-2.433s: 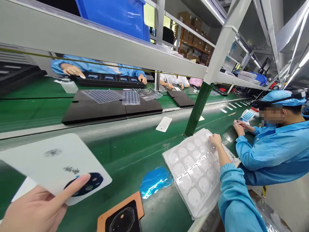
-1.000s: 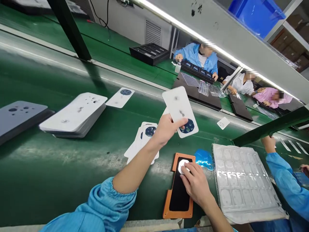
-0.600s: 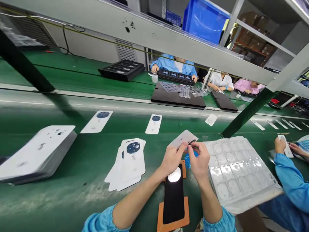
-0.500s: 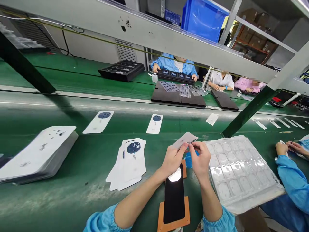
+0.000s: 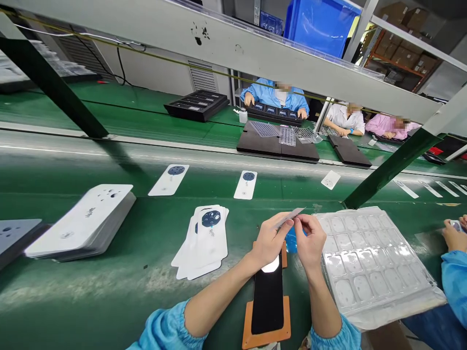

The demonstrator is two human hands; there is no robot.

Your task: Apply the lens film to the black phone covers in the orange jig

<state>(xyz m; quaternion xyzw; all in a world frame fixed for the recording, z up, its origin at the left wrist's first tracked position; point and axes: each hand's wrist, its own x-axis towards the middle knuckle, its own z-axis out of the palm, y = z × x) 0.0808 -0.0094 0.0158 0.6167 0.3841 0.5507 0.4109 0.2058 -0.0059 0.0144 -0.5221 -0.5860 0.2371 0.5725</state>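
A thin white card (image 5: pixel 291 216), seen nearly edge-on, is held by my left hand (image 5: pixel 270 239), whose fingers are closed on it. My right hand (image 5: pixel 310 238) pinches at the card's right end; whether it grips the card itself is too small to tell. Below the hands lies an orange fixture (image 5: pixel 248 323) with a black plate (image 5: pixel 268 301) on it. A blue piece (image 5: pixel 291 240) shows behind my fingers. To the left are overlapping white cards (image 5: pixel 215 248) with dark round prints.
A thick stack of white cards (image 5: pixel 82 218) stands at the left. On the right lies a clear compartment tray (image 5: pixel 365 267). Single cards (image 5: pixel 245 188) lie beyond my hands, near a slanted green post (image 5: pixel 394 167). A co-worker's hand (image 5: pixel 456 237) is at the far right.
The card in my left hand has tilted from showing its face to nearly edge-on. The view has shifted, so the surroundings appear farther right. The co-worker's hands at right have moved.
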